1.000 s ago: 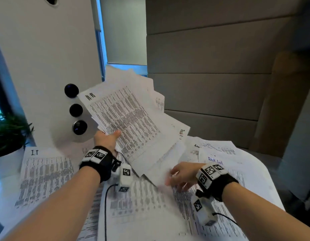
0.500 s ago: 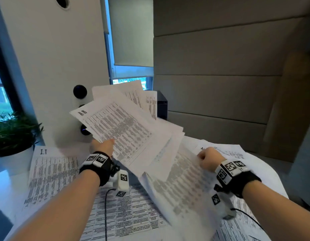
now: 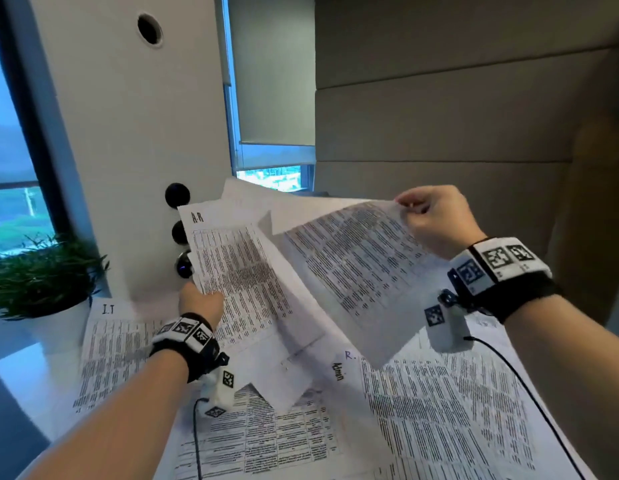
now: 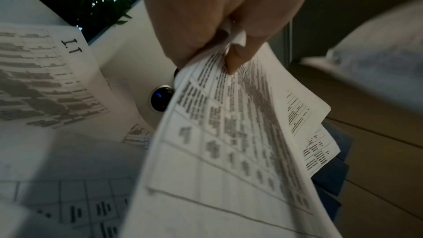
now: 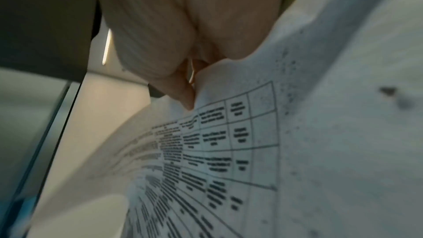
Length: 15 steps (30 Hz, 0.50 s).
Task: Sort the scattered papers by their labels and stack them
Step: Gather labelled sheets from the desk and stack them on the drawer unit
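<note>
My left hand point(image 3: 201, 299) grips a fanned bundle of printed sheets point(image 3: 238, 271) by its lower left edge; the top sheet is labelled "A.R". In the left wrist view the thumb point(image 4: 238, 55) presses on that bundle point(image 4: 228, 142). My right hand point(image 3: 429, 216) pinches the top corner of a single printed sheet point(image 3: 353, 268) and holds it up in the air, just right of the bundle. The right wrist view shows the fingers point(image 5: 183, 95) pinching that sheet point(image 5: 228, 151). More printed papers lie on the table, one labelled "I.T" point(image 3: 109, 336), one "Admin" point(image 3: 337, 370).
A potted green plant point(image 3: 41, 271) stands at the table's left edge. A white column with round black buttons point(image 3: 177, 195) rises behind the bundle. A padded beige wall point(image 3: 439, 116) closes the back right. Cables run from both wrist cameras over the papers.
My right hand has lifted one sheet from the table and raised it up and to the right. The left hand keeps its hold on the bundle, nearly unmoved.
</note>
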Available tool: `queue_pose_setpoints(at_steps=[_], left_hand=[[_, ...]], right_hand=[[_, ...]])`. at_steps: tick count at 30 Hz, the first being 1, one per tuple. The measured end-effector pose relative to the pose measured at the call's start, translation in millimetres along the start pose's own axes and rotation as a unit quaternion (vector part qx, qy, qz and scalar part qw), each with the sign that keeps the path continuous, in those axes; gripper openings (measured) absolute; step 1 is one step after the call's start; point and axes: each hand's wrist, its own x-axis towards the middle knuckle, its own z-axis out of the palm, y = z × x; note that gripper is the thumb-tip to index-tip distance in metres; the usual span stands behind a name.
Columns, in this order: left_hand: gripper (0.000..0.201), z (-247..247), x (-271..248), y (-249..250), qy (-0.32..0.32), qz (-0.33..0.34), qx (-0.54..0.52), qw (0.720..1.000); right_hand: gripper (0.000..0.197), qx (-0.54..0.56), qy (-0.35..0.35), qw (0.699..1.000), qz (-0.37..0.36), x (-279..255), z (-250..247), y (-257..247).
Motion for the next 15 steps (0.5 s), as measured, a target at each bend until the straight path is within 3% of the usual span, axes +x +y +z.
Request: queue_pose_setpoints(at_steps=[2, 4, 9, 12, 15], left_hand=[[0.036, -5.4, -2.2, 3.8, -0.019, 0.008, -0.003, 1.0], [0.037, -5.0, -0.7, 7.6, -0.038, 0.017, -0.008, 0.999], [0.04, 0.9, 1.0, 17.5, -0.109, 0.028, -0.102, 0.988], [0.047, 4.2, 11.3, 13.8, -0.127, 0.009, -0.137, 0.982], [0.05, 14.3, 24.7, 1.0, -0.161, -0.009, -0.163, 0.973]], right_hand=[[0.011, 0.079, 0.029, 0.996, 0.022, 3.0, 6.4, -1.9], [0.009, 0.122, 0.005, 0.991, 0.057, -2.2, 23.3, -0.8], [0.009, 0.13, -0.055, 0.974, 0.175, -28.2, 67.7, 25.5], [0.012, 0.173, -0.026, 0.954, 0.244, -40.5, 85.5, 47.2], [0.017, 0.226, -0.029, 0.936, 0.268, -45.6, 94.7, 65.8]])
